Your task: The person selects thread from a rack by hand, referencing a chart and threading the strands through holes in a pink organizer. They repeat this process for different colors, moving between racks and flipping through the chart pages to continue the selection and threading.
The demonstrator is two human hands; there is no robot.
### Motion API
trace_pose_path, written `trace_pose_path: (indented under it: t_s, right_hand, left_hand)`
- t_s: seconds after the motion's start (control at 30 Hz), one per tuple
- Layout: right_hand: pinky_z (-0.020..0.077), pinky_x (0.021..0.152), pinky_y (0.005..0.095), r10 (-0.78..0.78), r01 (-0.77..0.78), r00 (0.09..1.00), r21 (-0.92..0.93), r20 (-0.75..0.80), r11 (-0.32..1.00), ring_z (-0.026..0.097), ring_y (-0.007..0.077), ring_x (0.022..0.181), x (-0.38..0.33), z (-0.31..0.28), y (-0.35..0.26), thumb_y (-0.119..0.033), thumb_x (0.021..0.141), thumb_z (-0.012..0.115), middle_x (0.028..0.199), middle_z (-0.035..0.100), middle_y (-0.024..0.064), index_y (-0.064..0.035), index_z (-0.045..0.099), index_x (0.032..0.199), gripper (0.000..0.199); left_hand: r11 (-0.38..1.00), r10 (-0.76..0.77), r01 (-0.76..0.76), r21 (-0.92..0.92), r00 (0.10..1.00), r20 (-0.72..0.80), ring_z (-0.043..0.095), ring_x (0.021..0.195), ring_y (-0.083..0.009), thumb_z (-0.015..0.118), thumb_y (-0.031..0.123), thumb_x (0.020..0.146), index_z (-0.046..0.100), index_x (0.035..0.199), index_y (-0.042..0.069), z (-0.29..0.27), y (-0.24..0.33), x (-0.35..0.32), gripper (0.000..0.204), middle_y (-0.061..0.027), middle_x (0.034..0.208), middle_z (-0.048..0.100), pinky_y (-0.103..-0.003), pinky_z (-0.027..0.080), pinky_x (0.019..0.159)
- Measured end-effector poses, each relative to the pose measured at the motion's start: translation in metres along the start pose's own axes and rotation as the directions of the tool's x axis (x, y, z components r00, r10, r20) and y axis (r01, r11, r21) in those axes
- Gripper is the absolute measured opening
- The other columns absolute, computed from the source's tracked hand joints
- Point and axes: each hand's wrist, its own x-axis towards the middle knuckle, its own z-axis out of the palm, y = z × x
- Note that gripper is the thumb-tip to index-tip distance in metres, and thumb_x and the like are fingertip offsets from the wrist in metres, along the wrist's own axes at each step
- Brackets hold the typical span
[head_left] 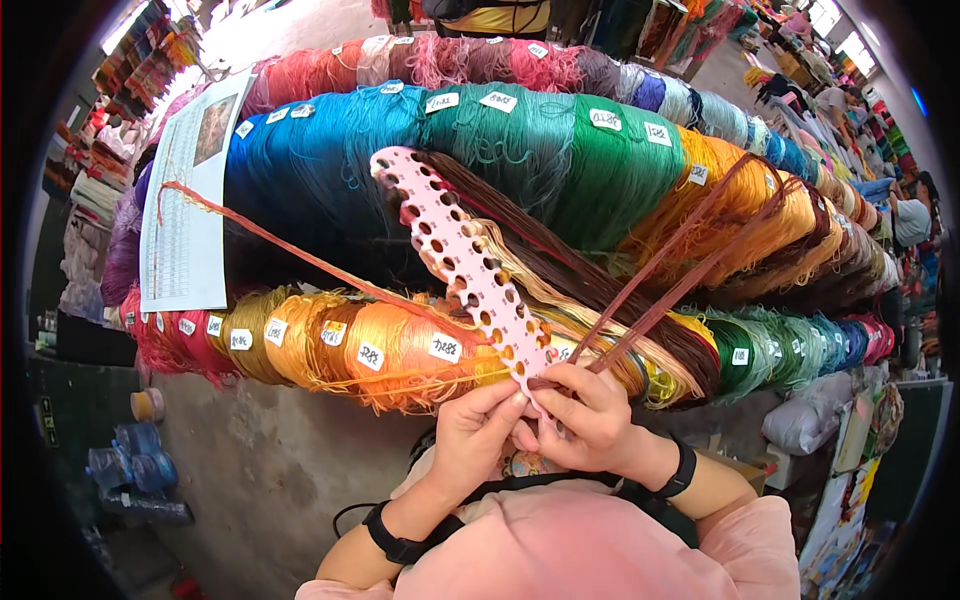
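A long pink card with two rows of punched holes [455, 255] slants up from my hands, and bundles of brown, tan and yellow thread hang from its holes to the right. My left hand [478, 428] pinches the card's lower end. My right hand [588, 415] holds the same end and grips a reddish-brown thread bundle [690, 255] that loops up to the right. A thin red-orange strand [290, 250] stretches from the card toward the upper left.
Racks of tagged thread skeins fill the view: blue [300, 160], green [590, 165], orange [400, 345], pink along the top. A printed paper chart [190, 200] hangs at left. Plastic bottles [135, 470] lie on the concrete floor, lower left.
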Motion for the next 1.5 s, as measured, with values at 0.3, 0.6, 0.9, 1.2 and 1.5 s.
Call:
trace_pose_path:
  t_s: [0.3,0.6,0.9,1.2,1.5]
  right_hand:
    - [0.0435,0.056,0.03,0.084,-0.077,0.996,0.193,-0.028,0.978,0.054,0.0237,0.065,0.014,0.001,0.01,-0.005,0.054,0.061,0.081,0.054,0.0121,-0.0004,0.055,0.075,0.023]
    - [0.0415,0.056,0.03,0.04,-0.045,0.998,0.137,0.038,0.99,0.049,0.023,0.062,0.012,0.016,0.011,0.0,0.05,0.062,0.075,0.048,0.0095,-0.0019,0.055,0.074,0.025]
    - [0.0405,0.061,0.0321,0.038,-0.048,0.995,0.114,0.093,0.992,0.048,0.0237,0.064,0.014,0.015,0.01,-0.001,0.051,0.061,0.075,0.047,0.0101,-0.0015,0.054,0.074,0.024]
    - [0.0403,0.058,0.0341,-0.046,0.026,0.995,0.213,0.091,0.977,0.049,0.0265,0.068,0.003,0.014,0.03,0.004,0.058,0.052,0.081,0.048,0.0121,-0.0012,0.048,0.087,0.03]
    - [0.0388,0.05,0.032,0.019,-0.037,0.996,0.231,0.082,0.972,0.049,0.0238,0.058,0.011,0.009,0.022,0.003,0.054,0.052,0.071,0.048,0.009,-0.0028,0.047,0.089,0.036]
  left_hand:
    - [0.988,0.11,-0.098,0.122,0.989,-0.098,0.053,0.051,-0.0073,0.051,0.003,0.081,0.055,0.091,-0.006,0.008,0.002,0.009,0.014,-0.0073,0.069,0.058,-0.017,0.044,0.046]
    - [0.983,0.109,-0.127,-0.133,0.985,-0.135,0.044,0.037,-0.0088,0.051,-0.002,0.075,0.056,0.085,-0.001,-0.048,0.008,-0.009,0.011,-0.0128,0.064,0.059,-0.017,0.036,0.037]
    - [0.995,-0.057,0.041,-0.094,0.983,-0.175,0.046,0.042,-0.0068,0.053,0.0,0.077,0.059,0.087,-0.003,-0.036,0.003,-0.011,0.012,-0.0083,0.067,0.059,-0.015,0.035,0.038]
    - [0.954,-0.021,0.128,-0.271,0.93,0.366,0.044,0.036,-0.0072,0.039,0.009,0.085,0.038,0.119,-0.001,-0.024,0.039,-0.018,0.036,-0.0111,0.063,0.055,-0.018,0.037,0.037]
    - [0.778,-0.15,0.033,0.628,0.98,0.134,0.048,0.042,-0.0033,0.065,0.011,0.07,0.042,0.117,0.005,-0.007,0.035,-0.009,0.053,0.0021,0.05,0.05,-0.016,0.037,0.042]
